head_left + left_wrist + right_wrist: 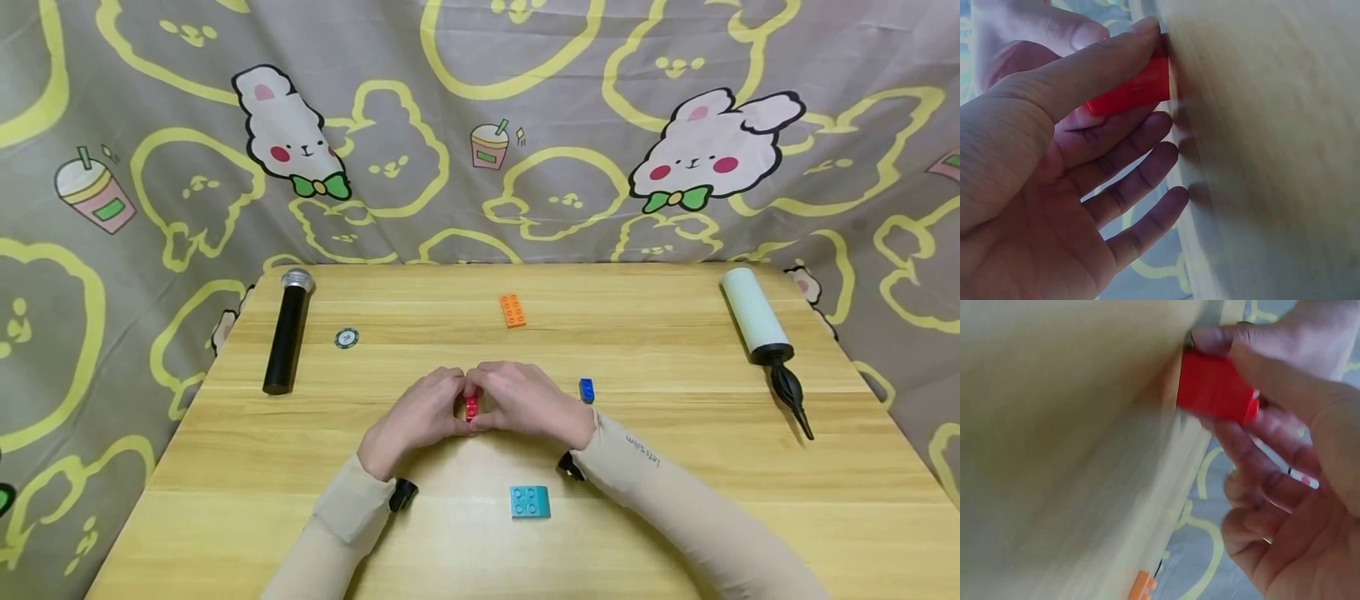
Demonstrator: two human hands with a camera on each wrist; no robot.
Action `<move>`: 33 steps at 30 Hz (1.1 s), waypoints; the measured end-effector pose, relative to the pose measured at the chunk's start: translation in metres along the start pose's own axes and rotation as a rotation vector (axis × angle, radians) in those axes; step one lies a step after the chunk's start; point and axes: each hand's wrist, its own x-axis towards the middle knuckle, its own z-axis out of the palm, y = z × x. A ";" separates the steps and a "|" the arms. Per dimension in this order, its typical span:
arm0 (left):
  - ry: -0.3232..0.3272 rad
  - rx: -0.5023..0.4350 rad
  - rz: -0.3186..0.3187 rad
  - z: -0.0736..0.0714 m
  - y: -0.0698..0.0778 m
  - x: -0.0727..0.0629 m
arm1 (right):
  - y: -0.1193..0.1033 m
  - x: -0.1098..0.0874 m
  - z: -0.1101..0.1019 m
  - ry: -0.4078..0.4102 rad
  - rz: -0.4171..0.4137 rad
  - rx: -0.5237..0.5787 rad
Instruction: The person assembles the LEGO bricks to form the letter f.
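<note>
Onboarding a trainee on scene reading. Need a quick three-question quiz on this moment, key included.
1. Multiple choice: what colour is the brick that the left grip and right grip both hold?
(a) green
(b) red
(c) yellow

2. True or false: the orange brick lies farther from the person than the teal brick.

3. Short answer: in the head view, what round thing lies just right of the microphone?

Key: 1: b. 2: true. 3: a chip.

Glossy plastic red brick, smooth wood-grain tabletop
</note>
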 end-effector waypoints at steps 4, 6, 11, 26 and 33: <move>-0.020 0.000 -0.017 0.001 0.001 0.001 | 0.015 0.003 -0.011 -0.011 0.027 0.023; -0.033 0.001 -0.031 0.000 0.001 0.001 | 0.025 0.007 -0.019 -0.002 0.097 0.017; -0.039 0.005 -0.054 -0.001 0.003 0.001 | 0.058 0.022 -0.035 0.057 0.357 -0.103; -0.053 0.006 -0.050 0.000 0.003 0.000 | 0.088 0.055 -0.036 -0.044 0.765 -0.126; -0.058 0.005 -0.059 -0.001 0.004 0.000 | 0.088 0.066 -0.027 -0.017 0.790 -0.143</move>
